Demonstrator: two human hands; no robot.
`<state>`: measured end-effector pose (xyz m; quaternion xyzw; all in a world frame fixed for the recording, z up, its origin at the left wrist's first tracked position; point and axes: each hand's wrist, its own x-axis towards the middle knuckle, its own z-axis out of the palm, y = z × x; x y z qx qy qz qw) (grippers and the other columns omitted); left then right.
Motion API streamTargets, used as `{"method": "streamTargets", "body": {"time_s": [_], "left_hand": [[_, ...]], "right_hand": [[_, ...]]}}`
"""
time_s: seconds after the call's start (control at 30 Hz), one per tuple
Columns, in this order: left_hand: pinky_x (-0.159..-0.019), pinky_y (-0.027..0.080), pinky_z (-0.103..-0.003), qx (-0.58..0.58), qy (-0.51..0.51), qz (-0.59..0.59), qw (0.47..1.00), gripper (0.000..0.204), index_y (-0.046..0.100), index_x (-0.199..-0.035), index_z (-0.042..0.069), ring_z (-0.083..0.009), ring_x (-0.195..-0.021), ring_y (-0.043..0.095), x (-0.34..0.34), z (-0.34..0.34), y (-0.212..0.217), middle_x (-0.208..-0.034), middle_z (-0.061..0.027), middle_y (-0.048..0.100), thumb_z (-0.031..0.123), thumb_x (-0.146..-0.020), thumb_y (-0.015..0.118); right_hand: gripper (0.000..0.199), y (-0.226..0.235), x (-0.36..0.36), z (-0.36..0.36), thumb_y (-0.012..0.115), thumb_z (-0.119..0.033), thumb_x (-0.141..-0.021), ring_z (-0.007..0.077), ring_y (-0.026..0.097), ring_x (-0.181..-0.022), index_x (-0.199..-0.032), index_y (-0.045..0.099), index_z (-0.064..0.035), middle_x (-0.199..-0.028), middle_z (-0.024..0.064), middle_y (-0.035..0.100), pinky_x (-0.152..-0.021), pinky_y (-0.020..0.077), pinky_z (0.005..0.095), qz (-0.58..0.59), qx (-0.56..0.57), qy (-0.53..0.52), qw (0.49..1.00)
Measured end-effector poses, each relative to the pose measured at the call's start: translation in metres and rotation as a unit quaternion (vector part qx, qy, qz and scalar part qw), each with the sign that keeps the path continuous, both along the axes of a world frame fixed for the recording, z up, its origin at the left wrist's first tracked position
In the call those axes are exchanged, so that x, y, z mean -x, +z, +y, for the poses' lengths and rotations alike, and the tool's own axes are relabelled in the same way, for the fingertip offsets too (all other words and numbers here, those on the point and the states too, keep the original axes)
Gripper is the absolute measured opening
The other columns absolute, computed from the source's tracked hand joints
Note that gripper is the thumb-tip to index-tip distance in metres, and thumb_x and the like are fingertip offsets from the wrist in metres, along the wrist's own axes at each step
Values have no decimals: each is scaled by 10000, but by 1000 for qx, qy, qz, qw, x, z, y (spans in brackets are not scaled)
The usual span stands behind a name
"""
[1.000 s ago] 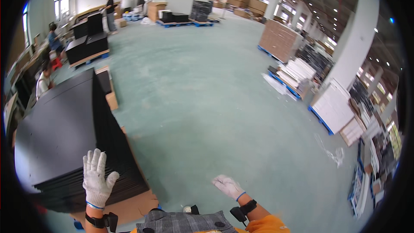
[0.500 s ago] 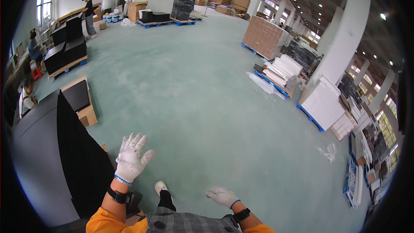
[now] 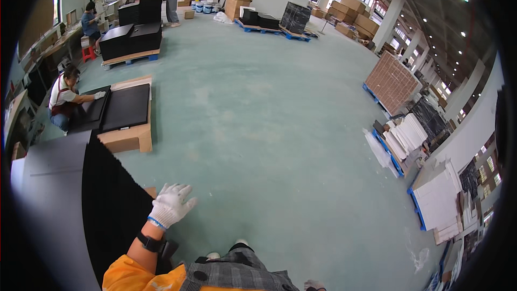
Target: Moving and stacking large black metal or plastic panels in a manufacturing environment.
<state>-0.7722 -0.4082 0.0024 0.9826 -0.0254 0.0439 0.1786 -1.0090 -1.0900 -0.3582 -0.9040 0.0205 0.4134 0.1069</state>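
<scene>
Black panel stack (image 3: 75, 205) at lower left, bigger in frame than half a second back and now edge-on. Left hand (image 3: 169, 205) in a white glove, fingers spread wide, gripping nothing, right at the stack's near corner; was higher and further right before. Right hand (image 3: 314, 285) barely peeking in at bottom edge, can't tell its state. Brown carton block (image 3: 392, 82) on a blue pallet at right, white sheet stacks (image 3: 439, 202) lower right, black boxes (image 3: 295, 17) top centre.

Warehouse hall, green concrete floor (image 3: 258, 129), palleted black sheet stacks (image 3: 132, 35), cardboard boxes (image 3: 355, 13), support columns (image 3: 389, 19)
</scene>
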Motion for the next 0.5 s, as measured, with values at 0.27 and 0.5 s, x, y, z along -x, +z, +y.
{"method": "streamTargets", "body": {"time_s": [0.27, 0.5], "left_hand": [[-950, 446, -445, -23, 125, 131, 983, 479, 621, -1165, 101, -323, -1104, 567, -133, 47, -20, -1168, -124, 630, 446, -833, 604], [-892, 475, -445, -6, 185, 121, 975, 478, 620, -1161, 121, -328, -1066, 587, -245, 69, -21, -1131, -130, 637, 449, -813, 622]], "right_hand": [[408, 29, -285, 14, 560, -345, -761, 370, 624, -1039, -1043, 695, -83, -1102, 200, 653, -869, 492, 439, -14, 43, -14, 999], [334, 104, -673, 162, 451, -202, -892, 344, 613, -1052, -1142, 640, -85, -1152, 200, 620, -902, 488, 443, -233, 21, 104, 967]]}}
